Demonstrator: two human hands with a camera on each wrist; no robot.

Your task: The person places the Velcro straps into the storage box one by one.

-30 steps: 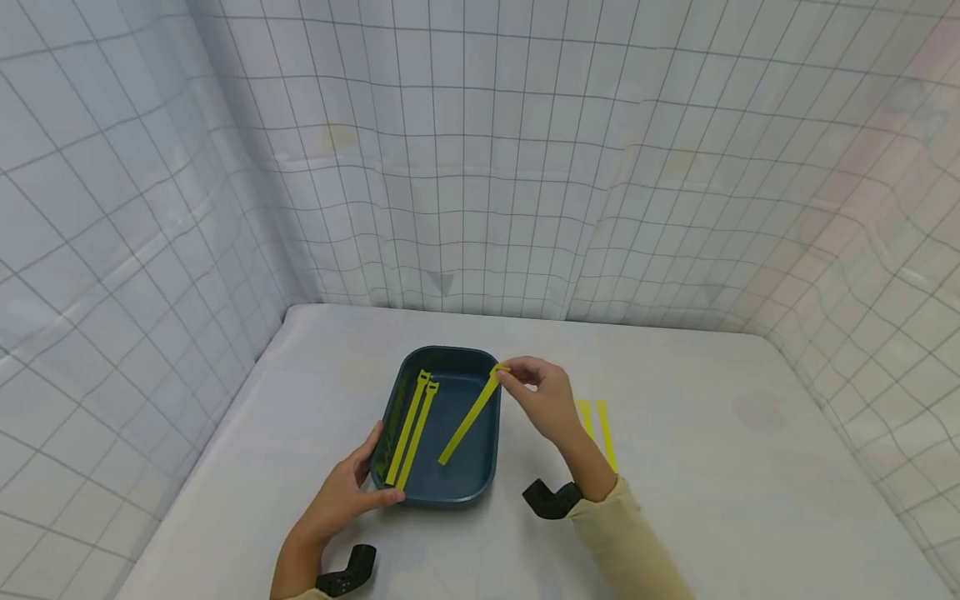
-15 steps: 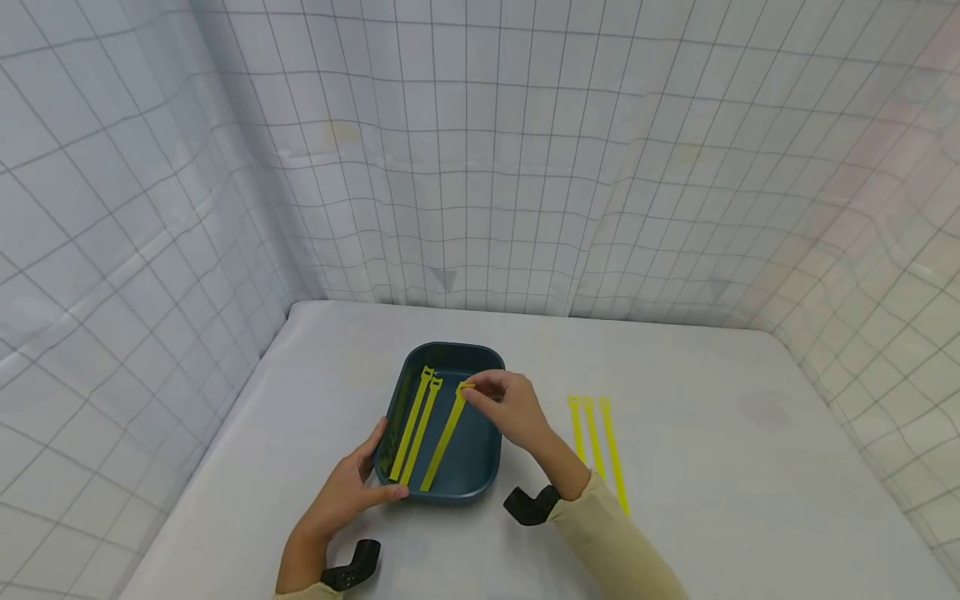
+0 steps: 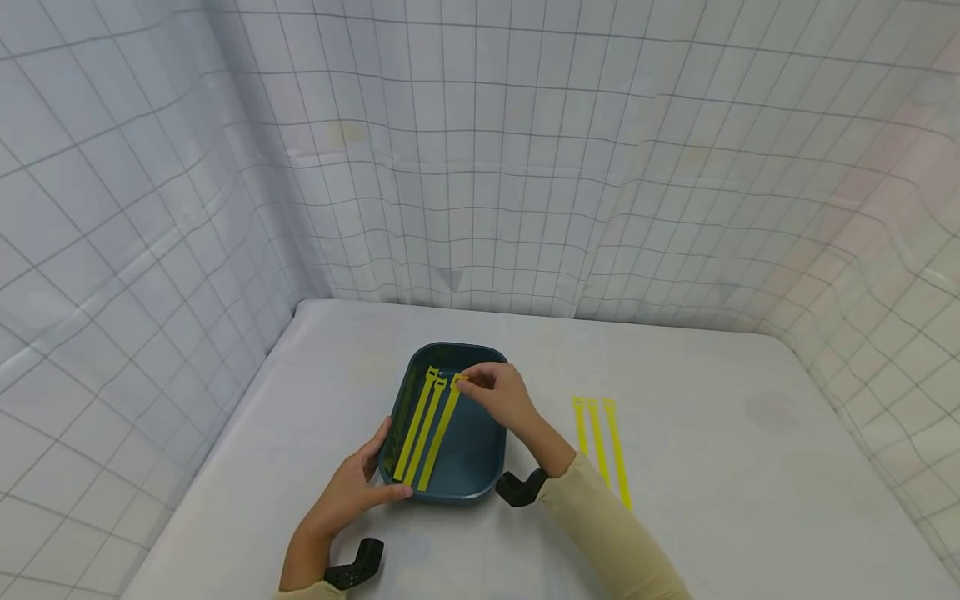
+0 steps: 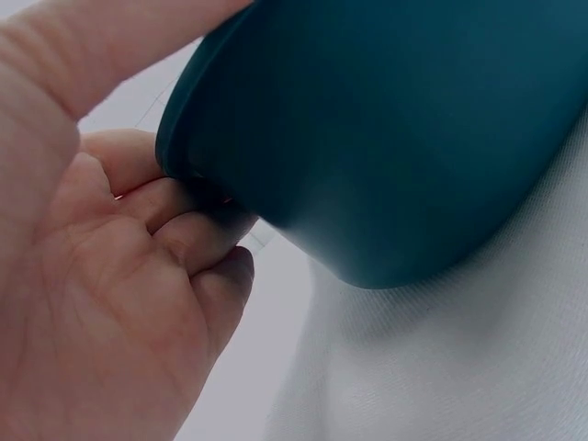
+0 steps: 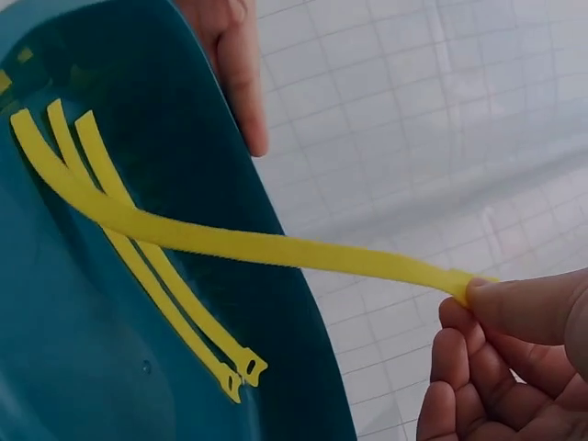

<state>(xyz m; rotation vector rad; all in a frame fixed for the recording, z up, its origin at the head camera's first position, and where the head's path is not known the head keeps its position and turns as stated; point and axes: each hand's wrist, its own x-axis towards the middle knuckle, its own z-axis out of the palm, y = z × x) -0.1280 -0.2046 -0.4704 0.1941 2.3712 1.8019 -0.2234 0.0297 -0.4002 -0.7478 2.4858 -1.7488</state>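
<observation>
A dark teal tray [image 3: 472, 454] sits on the white table, its near left corner held by my left hand [image 3: 348, 496], thumb at the near rim and fingers along the left side. My right hand [image 3: 501, 396] pinches the slotted head end of a yellow cable strap [image 5: 248, 245] between thumb and index finger. That strap slopes down over the tray, its tail reaching low inside. Two more yellow straps [image 3: 415, 425] lie side by side in the tray, just left of the held one. In the right wrist view the held strap crosses over them.
Three yellow straps [image 3: 598, 437] lie in a row on the table [image 3: 720, 450], right of the tray, partly behind the right forearm. Black wrist cameras [image 3: 519, 490] are worn on both wrists. White grid-patterned curtains [image 3: 480, 208] hang behind and on both sides.
My right hand has moved left over the tray with the strap, bringing it beside and nearly parallel to the two lying there. The left hand has kept its hold on the tray.
</observation>
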